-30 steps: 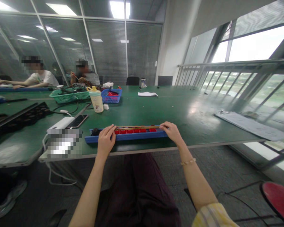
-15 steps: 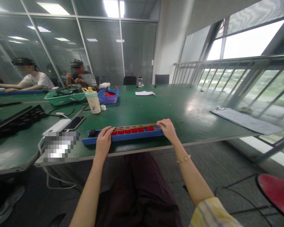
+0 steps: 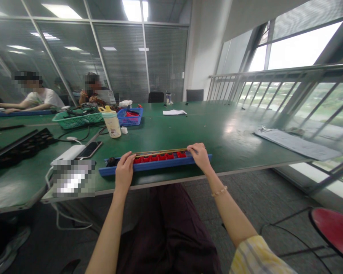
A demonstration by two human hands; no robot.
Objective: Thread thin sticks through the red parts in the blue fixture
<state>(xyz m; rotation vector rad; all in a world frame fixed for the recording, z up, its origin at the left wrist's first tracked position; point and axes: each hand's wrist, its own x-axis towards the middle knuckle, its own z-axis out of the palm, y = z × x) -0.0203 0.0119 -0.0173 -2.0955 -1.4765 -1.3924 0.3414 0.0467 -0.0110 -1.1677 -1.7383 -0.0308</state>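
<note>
A long blue trough-shaped holder [image 3: 165, 166] lies along the near edge of the green table, with a row of red blocks [image 3: 161, 156] inside it. Thin yellowish wires [image 3: 160, 151] run just above the blocks, stretched from one hand to the other. At the left part of the holder, my left hand [image 3: 124, 167] pinches one end of the wires. My right hand [image 3: 199, 154] pinches them near the holder's right end. A dark bundle [image 3: 112, 161] sits in the holder left of my left hand.
Left of the holder are a phone [image 3: 90, 150], a white power bank [image 3: 68, 153] and cables. Behind stand a cream bottle [image 3: 112, 125], a blue basket [image 3: 130, 120] and a green basket [image 3: 78, 121]. A clipboard [image 3: 294, 144] lies right. Two people sit far left.
The wires now look straighter and slightly higher over the red blocks. Both hands keep nearly the same places, and the view has shifted a little.
</note>
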